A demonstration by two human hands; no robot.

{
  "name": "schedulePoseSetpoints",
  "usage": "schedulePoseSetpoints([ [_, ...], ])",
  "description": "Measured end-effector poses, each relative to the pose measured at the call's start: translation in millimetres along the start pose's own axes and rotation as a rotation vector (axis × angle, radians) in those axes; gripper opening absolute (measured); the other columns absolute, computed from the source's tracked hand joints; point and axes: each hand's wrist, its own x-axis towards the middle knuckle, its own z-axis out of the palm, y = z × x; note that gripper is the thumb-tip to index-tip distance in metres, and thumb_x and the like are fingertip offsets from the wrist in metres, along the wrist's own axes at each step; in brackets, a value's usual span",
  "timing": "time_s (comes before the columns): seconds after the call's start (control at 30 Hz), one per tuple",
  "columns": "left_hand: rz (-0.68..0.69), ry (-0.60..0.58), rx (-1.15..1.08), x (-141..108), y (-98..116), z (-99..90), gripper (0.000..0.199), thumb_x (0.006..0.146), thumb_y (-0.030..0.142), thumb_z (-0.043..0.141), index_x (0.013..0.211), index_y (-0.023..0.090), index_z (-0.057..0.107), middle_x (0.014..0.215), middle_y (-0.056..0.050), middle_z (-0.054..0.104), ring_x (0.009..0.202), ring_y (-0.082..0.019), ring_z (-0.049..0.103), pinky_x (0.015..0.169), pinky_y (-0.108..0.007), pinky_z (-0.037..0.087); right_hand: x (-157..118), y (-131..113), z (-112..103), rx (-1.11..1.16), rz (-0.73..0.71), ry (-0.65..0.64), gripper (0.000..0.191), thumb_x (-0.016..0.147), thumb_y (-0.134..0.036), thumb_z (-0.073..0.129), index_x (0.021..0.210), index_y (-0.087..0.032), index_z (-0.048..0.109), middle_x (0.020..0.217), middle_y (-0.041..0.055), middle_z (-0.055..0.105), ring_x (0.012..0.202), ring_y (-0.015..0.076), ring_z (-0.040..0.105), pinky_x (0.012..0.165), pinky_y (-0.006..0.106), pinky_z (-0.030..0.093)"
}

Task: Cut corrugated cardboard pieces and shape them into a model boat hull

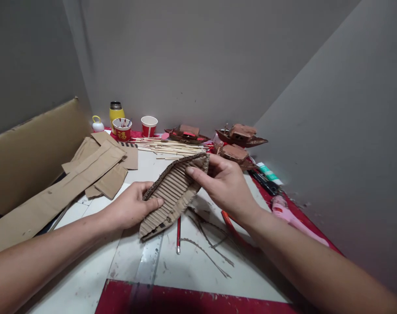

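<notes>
Between my hands, above the white work surface, I hold a leaf-shaped piece of corrugated cardboard (172, 192) with its ridges facing me and a raised edge along the far side. My left hand (136, 207) grips its lower left end, thumb on the ridges. My right hand (221, 179) pinches the upper right end, thumb on top and fingers behind. Beneath it lie a red pencil (178, 237), a clear ruler (149, 257) and thin cut cardboard strips (209, 244). An orange-handled tool (231, 226) lies partly hidden under my right forearm.
Brown cardboard pieces (96, 165) are heaped at the left beside a large cardboard panel (35, 152). Wooden sticks (172, 148), paper cups (149, 126), a yellow bottle (116, 113) and brown model boats (242, 135) stand at the back. A pink glue gun (293, 220) lies right.
</notes>
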Motion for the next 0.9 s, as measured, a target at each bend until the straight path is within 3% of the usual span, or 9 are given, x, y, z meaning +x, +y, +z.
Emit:
schedulePoseSetpoints([
  [0.1,-0.001,0.023,-0.023,1,-1,-0.6,0.019,0.079,0.028,0.072,0.093,0.016,0.067,0.087,-0.003,0.071,0.074,-0.014,0.064,0.071,-0.027,0.052,1,0,-1,-0.03,-0.041,0.031,0.012,0.08,-0.029,0.065,0.086,-0.019,0.066,0.086,0.0043,0.069,0.079,0.0208,0.061,0.07,0.033,0.05],
  [0.33,-0.157,-0.109,-0.168,-4,9,-0.9,0.029,0.077,0.026,0.072,0.098,0.015,0.056,0.082,-0.007,0.069,0.065,-0.019,0.07,0.059,-0.031,0.056,3,5,-9,-0.123,-0.107,0.161,0.013,0.083,-0.031,0.065,0.089,-0.02,0.066,0.086,0.0039,0.068,0.08,0.0217,0.06,0.073,0.034,0.05],
  [0.57,-0.042,0.025,0.003,0,9,-2.4,0.024,0.077,0.021,0.067,0.096,0.014,0.055,0.065,-0.002,0.064,0.054,-0.015,0.065,0.051,-0.026,0.055,-15,4,-14,-0.151,-0.039,0.2,0.017,0.08,-0.029,0.065,0.095,-0.021,0.063,0.087,0.0039,0.067,0.08,0.0209,0.06,0.07,0.032,0.048],
  [0.67,0.001,0.156,0.045,-3,17,-4.2,0.034,0.077,0.022,0.068,0.107,0.013,0.054,0.062,0.0,0.064,0.05,-0.013,0.062,0.049,-0.024,0.052,-23,0,-18,-0.184,-0.002,0.197,0.023,0.079,-0.029,0.064,0.1,-0.02,0.065,0.091,0.0039,0.067,0.081,0.0201,0.06,0.07,0.031,0.046],
  [0.8,0.142,0.359,-0.035,-11,36,-1.7,0.051,0.073,0.034,0.077,0.114,0.014,0.055,0.078,-0.002,0.068,0.061,-0.013,0.065,0.061,-0.028,0.056,-31,-8,-22,-0.097,0.131,0.297,0.028,0.077,-0.035,0.064,0.099,-0.018,0.065,0.082,0.002,0.066,0.071,0.0178,0.058,0.063,0.028,0.044],
  [0.9,0.269,0.415,-0.103,-18,46,11.6,0.049,0.073,0.043,0.076,0.11,0.015,0.059,0.087,-0.004,0.068,0.077,-0.017,0.066,0.073,-0.033,0.058,-38,-15,-20,-0.019,0.171,0.402,0.031,0.077,-0.037,0.064,0.101,-0.018,0.063,0.082,0.0018,0.066,0.069,0.0166,0.057,0.061,0.026,0.043],
])
